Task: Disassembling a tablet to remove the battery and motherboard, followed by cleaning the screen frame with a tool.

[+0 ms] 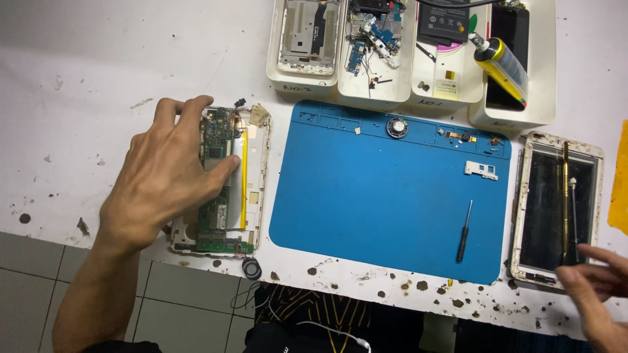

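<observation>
My left hand point(163, 176) lies flat on an opened tablet frame point(256, 189) at the left, covering part of its green circuit board point(214, 219); a yellow strip runs along the board. My right hand point(598, 287) is at the bottom right corner, fingers curled near the lower end of a thin tool point(574, 216) that lies on a second tablet shell with a dark screen point(546, 202). Whether the fingers grip that tool is unclear. Between the two tablets lies a blue work mat point(366, 196) with a small black screwdriver point(464, 231) on it.
Several white trays point(307, 77) at the back hold phone frames, boards and a yellow glue tube point(502, 62). A small white bracket point(481, 169), a round speaker point(396, 127) and tiny parts sit on the mat. A black ring point(251, 268) lies at the stained table's front edge.
</observation>
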